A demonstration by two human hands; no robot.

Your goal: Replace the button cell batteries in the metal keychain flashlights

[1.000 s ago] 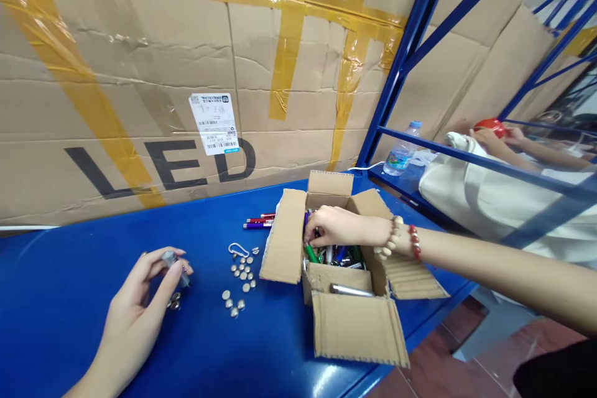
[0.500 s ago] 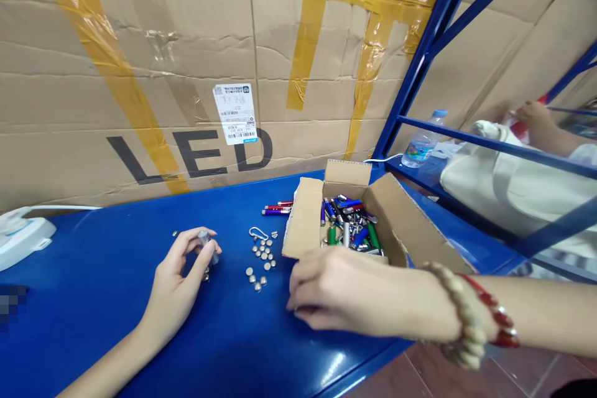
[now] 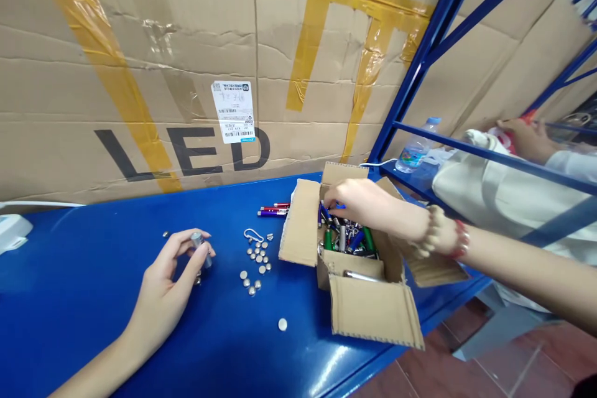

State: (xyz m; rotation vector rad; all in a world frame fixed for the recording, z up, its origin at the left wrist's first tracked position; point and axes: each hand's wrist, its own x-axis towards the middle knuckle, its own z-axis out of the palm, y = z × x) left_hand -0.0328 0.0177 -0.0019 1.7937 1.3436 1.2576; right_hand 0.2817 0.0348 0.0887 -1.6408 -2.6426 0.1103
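My left hand (image 3: pixel 170 283) grips a small silver metal flashlight tube (image 3: pixel 198 239) upright between thumb and fingers. Something small and shiny shows under its fingertips, too hidden to name. My right hand (image 3: pixel 361 202) is inside an open cardboard box (image 3: pixel 298 224), its curled fingers on a small blue flashlight (image 3: pixel 341 206); they partly cover it. Green, blue, red and silver flashlights (image 3: pixel 342 238) fill the box. Between my hands lie several button cells (image 3: pixel 262 270) and a metal snap hook (image 3: pixel 253 235). One button cell (image 3: pixel 282 324) lies apart, nearer me.
Red and purple tubes (image 3: pixel 273 212) lie left of the box on the blue tabletop (image 3: pixel 224 348). A large taped carton (image 3: pixel 186 87) stands behind. At right are a blue metal frame (image 3: pixel 410 87), a water bottle (image 3: pixel 415 148), a white bag (image 3: pixel 480 183) and another person's hand (image 3: pixel 529 138).
My right hand has moved from the box's near side up and into it, uncovering the front flap and a lone button cell. My left hand keeps hold of the silver tube.
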